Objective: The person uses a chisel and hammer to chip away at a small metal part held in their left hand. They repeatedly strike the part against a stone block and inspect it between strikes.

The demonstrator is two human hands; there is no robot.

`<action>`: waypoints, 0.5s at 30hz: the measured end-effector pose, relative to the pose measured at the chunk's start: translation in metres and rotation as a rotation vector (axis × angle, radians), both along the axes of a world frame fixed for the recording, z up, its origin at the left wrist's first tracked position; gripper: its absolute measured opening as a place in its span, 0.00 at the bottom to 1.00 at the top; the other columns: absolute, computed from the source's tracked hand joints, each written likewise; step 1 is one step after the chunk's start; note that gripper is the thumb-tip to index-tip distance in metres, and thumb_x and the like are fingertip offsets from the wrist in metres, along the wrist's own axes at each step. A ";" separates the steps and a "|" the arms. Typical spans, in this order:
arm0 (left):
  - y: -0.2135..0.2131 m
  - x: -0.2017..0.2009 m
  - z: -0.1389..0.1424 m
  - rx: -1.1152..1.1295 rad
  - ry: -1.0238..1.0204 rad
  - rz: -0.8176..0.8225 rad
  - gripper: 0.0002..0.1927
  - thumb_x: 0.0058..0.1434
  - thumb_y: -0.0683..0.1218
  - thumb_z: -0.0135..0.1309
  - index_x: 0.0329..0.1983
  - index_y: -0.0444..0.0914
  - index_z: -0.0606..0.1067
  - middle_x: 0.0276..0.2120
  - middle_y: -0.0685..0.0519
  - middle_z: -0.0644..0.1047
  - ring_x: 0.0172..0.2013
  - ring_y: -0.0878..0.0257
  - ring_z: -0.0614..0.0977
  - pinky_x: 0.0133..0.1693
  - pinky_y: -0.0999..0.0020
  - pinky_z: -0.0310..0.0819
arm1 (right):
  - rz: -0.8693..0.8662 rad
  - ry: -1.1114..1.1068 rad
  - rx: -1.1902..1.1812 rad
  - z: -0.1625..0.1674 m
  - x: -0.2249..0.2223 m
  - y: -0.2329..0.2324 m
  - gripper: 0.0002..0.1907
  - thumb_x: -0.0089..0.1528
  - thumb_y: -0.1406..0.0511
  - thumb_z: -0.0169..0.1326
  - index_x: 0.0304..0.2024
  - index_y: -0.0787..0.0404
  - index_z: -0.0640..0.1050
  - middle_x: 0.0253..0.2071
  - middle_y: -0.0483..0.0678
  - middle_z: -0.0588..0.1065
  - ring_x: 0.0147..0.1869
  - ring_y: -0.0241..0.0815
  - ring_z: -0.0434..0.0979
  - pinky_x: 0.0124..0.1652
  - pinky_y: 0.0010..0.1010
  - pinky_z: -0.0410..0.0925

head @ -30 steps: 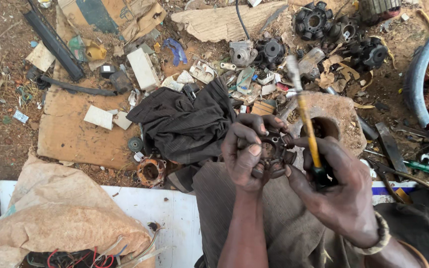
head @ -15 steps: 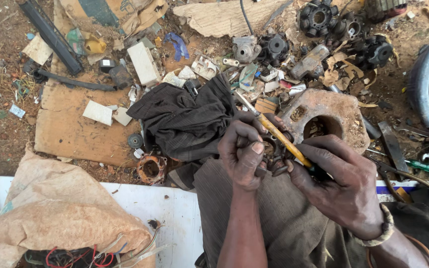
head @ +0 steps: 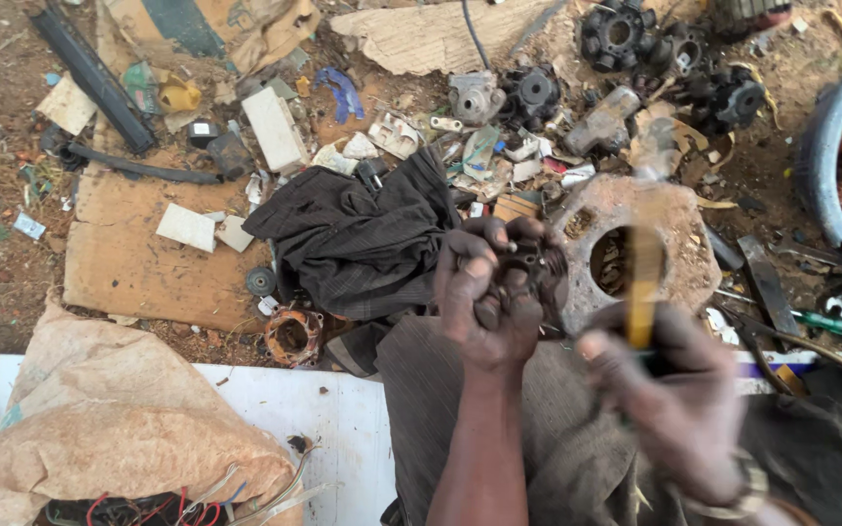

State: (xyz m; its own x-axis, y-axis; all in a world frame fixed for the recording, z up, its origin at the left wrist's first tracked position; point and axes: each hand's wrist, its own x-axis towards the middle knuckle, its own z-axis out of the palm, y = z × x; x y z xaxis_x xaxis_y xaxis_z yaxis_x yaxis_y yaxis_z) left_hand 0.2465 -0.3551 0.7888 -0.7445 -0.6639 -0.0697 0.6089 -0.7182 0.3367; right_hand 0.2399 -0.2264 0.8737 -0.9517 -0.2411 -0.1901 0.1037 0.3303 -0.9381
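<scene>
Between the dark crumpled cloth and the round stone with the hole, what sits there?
In the head view, the left hand sits between the dark cloth and holed stone, gripping a small dark metal part. Nothing else fills that stretch.

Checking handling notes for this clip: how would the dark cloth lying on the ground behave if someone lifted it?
The dark cloth lies crumpled in folds, so it would probably droop limply and feel light. It drapes over scrap beside the cardboard, so lifting it might drag small pieces along.

light: even daylight, soft shadows | blur: right hand (head: 679,409) (motion-smeared) | ground: sharp
</scene>
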 end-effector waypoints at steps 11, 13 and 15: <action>0.026 -0.006 -0.003 0.435 0.157 -0.208 0.18 0.78 0.56 0.43 0.42 0.37 0.68 0.50 0.43 0.74 0.56 0.43 0.79 0.55 0.52 0.79 | -0.156 -0.365 -0.336 -0.009 0.014 -0.020 0.09 0.63 0.71 0.56 0.43 0.72 0.79 0.32 0.51 0.80 0.25 0.33 0.75 0.19 0.22 0.65; 0.026 -0.005 -0.005 0.436 0.184 -0.208 0.18 0.81 0.56 0.43 0.44 0.36 0.69 0.51 0.43 0.74 0.53 0.43 0.79 0.54 0.51 0.79 | -0.141 -0.363 -0.338 -0.006 0.016 -0.022 0.09 0.64 0.70 0.55 0.43 0.72 0.79 0.32 0.50 0.79 0.25 0.32 0.74 0.19 0.22 0.65; 0.027 -0.004 -0.007 0.480 0.214 -0.214 0.20 0.82 0.57 0.43 0.45 0.35 0.69 0.52 0.42 0.74 0.52 0.42 0.80 0.53 0.51 0.79 | -0.148 -0.382 -0.330 -0.007 0.019 -0.024 0.09 0.64 0.71 0.55 0.44 0.71 0.79 0.30 0.48 0.79 0.23 0.32 0.74 0.18 0.22 0.64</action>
